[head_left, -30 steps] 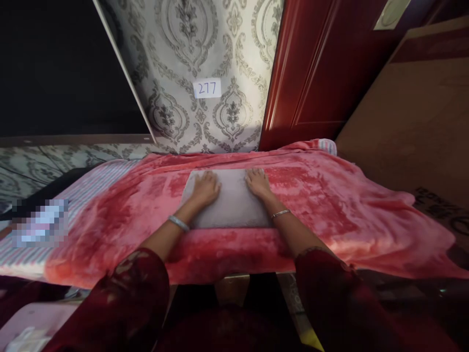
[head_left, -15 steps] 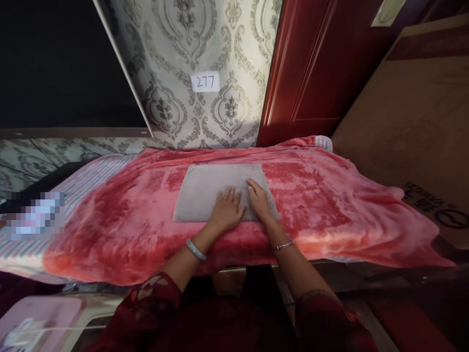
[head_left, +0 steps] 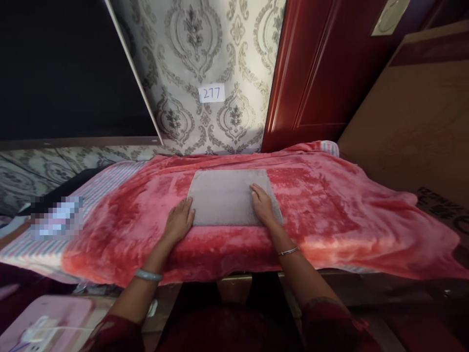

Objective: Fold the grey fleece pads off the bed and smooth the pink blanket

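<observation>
A grey, plush-looking rectangular cloth (head_left: pixel 223 198) lies flat on a red and pink fleece blanket (head_left: pixel 311 205). At the cloth's left edge, my left hand (head_left: pixel 179 220) rests with its fingers stretched out, partly on the blanket. My right hand (head_left: pixel 261 203) lies on the right part of the cloth, fingers extended and palm down. Neither hand grips anything. A bangle circles each of my wrists.
Striped fabric (head_left: pixel 110 183) shows under the blanket on the left, beside a blurred-out item (head_left: pixel 56 217). A dark screen (head_left: pixel 73 73) stands at the back left. A large cardboard box (head_left: pixel 421 117) leans on the right. A pink object (head_left: pixel 54 318) sits lower left.
My left hand has slid left from the middle of the cloth to its left edge. My right hand stays on the right side. The view has shifted slightly; part of an arm shows at far left.
</observation>
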### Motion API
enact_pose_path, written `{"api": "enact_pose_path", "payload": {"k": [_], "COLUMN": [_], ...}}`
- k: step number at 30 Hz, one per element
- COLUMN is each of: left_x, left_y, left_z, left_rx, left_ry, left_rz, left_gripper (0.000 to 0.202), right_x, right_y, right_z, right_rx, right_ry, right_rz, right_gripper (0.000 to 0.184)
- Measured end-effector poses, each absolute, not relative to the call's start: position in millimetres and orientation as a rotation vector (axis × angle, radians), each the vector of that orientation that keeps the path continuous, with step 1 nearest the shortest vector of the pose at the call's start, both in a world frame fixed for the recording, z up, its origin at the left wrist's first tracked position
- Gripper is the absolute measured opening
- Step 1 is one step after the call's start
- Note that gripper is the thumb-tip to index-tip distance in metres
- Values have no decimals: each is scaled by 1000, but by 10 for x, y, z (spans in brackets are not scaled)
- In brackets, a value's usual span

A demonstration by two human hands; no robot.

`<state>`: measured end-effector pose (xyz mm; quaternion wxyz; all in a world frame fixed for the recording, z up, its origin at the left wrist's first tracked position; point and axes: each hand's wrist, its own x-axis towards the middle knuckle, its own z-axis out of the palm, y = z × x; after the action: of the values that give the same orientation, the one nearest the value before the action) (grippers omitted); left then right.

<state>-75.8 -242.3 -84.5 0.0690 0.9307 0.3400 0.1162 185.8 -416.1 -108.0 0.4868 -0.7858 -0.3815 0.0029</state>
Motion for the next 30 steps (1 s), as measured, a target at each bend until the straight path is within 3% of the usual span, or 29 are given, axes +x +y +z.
{"api": "enact_pose_path", "payload": {"k": [8,12,17,19,30], "left_x": [-616,-510,-409,-373,-224], "left_y": [-2022,-1900,-1892,-1902,-1955], "left_z": [-717,-573,-464,-448,-338], "left_rx": [1875,1573,1448,1416,1324], "left_ry": [1016,1036,997,974,856], "left_rz": [625,582,529,502,536], "left_gripper": [65,70,38,35,69], "right_x": [2052,2161,2227,2254,2426], "right_y": [-4671,-4940,-4860,-4788,-4679], "right_z": [-1009,-1030,-990,-971,-880], "right_rx": [-1957,-2159,-2274,-2280,-2086], "right_ry": [-771,-602,-690,-698,-668], "right_rz": [-113,29,131,153,296], "right_gripper": [53,52,49,48,62]}}
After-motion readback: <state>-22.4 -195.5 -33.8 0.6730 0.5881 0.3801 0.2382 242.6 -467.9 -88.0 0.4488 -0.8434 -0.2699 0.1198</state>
